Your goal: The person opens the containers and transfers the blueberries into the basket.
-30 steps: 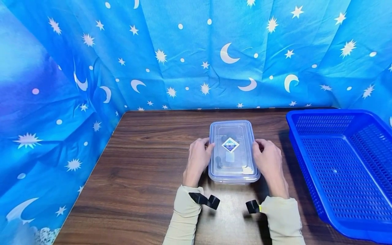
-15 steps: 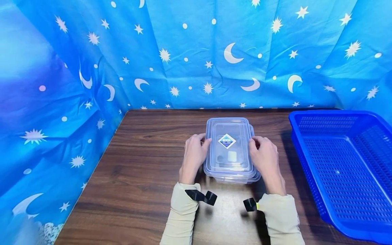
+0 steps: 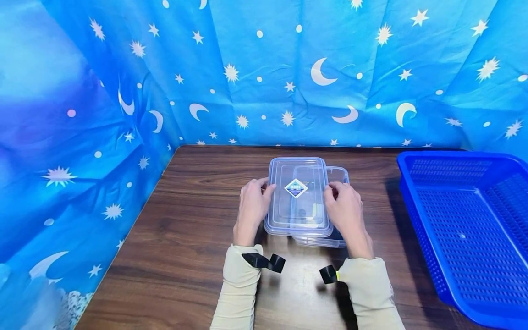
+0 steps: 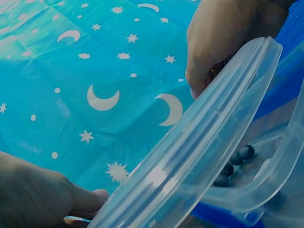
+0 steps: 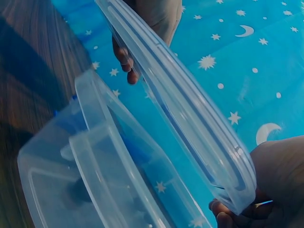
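Note:
In the head view a clear plastic lid point(image 3: 288, 208) with a diamond-shaped label is held by both hands at its sides. My left hand point(image 3: 252, 206) pinches its left edge, and my right hand point(image 3: 345, 213) its right edge. Beneath it, a clear food container point(image 3: 341, 176) stands on the table, its right part uncovered. In the left wrist view the lid point(image 4: 190, 142) tilts up, apart from the container's rim point(image 4: 280, 175), and several dark round balls point(image 4: 246, 152) show inside. From the right wrist, a gap separates lid point(image 5: 190, 118) and container point(image 5: 52, 180).
A blue perforated basket point(image 3: 420, 238) stands on the right side of the brown wooden table point(image 3: 185, 220). A blue cloth point(image 3: 264, 68) with white moons and stars hangs behind and at the left.
The lid has come off the container and moved left with both hands, baring the container's right part. The head view has shifted slightly left.

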`<state>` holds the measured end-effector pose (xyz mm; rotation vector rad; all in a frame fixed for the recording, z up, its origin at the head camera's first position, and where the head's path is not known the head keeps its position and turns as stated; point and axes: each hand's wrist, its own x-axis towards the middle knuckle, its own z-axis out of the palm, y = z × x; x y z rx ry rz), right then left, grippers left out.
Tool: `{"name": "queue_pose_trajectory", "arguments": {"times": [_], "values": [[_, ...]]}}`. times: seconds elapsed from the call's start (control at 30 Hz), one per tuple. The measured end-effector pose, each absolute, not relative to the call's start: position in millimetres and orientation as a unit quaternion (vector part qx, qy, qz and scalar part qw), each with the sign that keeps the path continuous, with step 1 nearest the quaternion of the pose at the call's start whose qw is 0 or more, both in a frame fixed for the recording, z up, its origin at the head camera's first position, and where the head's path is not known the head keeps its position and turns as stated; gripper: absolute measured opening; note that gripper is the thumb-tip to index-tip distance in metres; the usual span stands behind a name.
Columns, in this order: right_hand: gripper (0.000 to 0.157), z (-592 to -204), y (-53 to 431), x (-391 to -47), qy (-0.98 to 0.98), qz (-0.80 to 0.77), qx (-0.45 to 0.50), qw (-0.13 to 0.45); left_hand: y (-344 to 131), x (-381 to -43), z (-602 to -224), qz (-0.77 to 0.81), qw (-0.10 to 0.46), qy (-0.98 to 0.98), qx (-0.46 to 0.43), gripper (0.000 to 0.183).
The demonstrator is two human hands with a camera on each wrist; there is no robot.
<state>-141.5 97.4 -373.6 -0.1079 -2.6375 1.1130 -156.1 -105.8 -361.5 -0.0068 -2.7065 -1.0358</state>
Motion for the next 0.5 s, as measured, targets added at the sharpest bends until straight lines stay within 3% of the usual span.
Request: {"name": "queue_pose_trajectory", "arguments": {"times": [0.5], "values": [[0.031, -375.0, 60.1, -147.7, -0.913, 0.386, -0.004, 0.129, -140.7, -154.4, -362.2, -0.348, 0.125, -0.929, 0.034, 0.033]]}}
